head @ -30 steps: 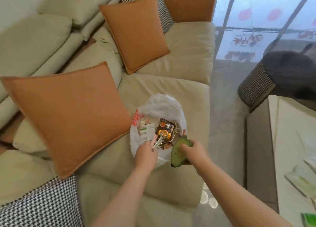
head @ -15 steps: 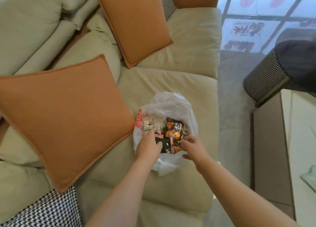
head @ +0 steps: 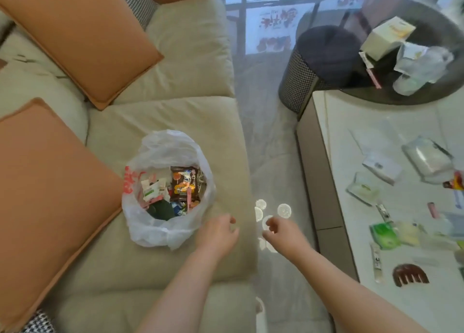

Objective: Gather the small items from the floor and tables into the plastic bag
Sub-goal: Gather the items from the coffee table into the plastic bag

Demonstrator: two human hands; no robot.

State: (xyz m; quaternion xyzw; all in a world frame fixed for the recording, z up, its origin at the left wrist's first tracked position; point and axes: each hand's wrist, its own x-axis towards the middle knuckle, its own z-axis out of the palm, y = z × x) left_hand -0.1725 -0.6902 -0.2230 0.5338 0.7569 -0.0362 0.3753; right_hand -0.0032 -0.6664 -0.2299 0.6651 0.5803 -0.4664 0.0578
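A white plastic bag [head: 165, 147] stands open on the beige sofa seat [head: 163, 114]. Inside lie a brown snack packet [head: 184, 183], a dark green item [head: 162, 208] and several small wrappers. My left hand [head: 217, 232] hovers just right of the bag, fingers loosely curled, holding nothing. My right hand [head: 281, 233] hangs over the floor between sofa and table, fingers loosely curled and empty. On the white table [head: 401, 295] at right lie several small items: a green packet [head: 384, 235], a brown hair comb [head: 410, 277], a small tube [head: 376, 265] and clear packets [head: 426, 157].
Two orange cushions [head: 50, 182] lean on the sofa at left. A round dark glass table [head: 447, 31] at back right carries a white box [head: 388, 36] and clear packets. A dark checked stool [head: 324, 59] stands beside it. Grey floor [head: 271, 157] runs between sofa and table.
The green item went from my right hand into the bag. Both hands then left the bag and moved right; the view swung right, showing the white table.
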